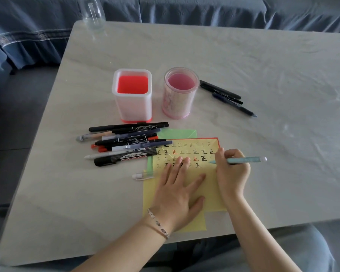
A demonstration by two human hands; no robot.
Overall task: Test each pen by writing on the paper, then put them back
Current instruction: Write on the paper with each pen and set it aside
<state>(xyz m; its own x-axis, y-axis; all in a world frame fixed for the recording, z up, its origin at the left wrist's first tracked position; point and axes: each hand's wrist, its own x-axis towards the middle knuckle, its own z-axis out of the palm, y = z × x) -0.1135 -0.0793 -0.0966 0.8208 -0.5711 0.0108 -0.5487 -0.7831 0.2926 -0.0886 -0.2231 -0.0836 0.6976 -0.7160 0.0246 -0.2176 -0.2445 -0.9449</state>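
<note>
Head view: I log the right hand [232,173] clamped round a teal pen [243,160], with the tip over the right margin of the yellow paper [210,189], beside rows of written characters; I cannot tell whether the tip touches. The left hand [177,189] lies flat on the same sheet, fingers straight and spread. The paper rests near the front of the bench [263,75], on top of a green sheet [177,134]. A pile of pens [126,142] overlaps its upper left corner. Behind stand a red square holder [133,95] and a pink round holder [178,93], side by side. Three dark pens [224,95] lie just right of the round one.
</note>
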